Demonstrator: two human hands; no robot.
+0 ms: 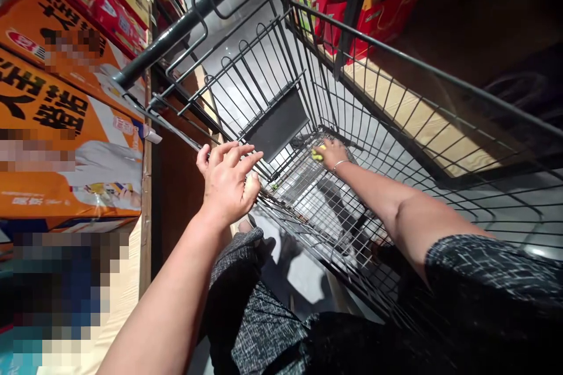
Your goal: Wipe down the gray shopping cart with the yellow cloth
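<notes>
A dark wire shopping cart (396,64) stands tilted across the view. My left hand (231,179) is on its near side rim, fingers bent over the rail and thumb beside them. Deep inside the basket, my right hand (336,155) is closed around a crumpled yellow cloth (318,153), low over the wire floor near the far corner. Motion blurs the cloth and fingertips slightly. A dark flat panel (277,123) on the cart's end wall lies close to both hands. A small green bit (275,186) sits at the basket's bottom edge.
Large orange boxes (65,146) are stacked on the left beside a wooden shelf edge (146,205). The cart's thick handle bar (185,20) crosses the top left. Red packages (387,6) stand behind the cart, above a pale wooden base (409,111).
</notes>
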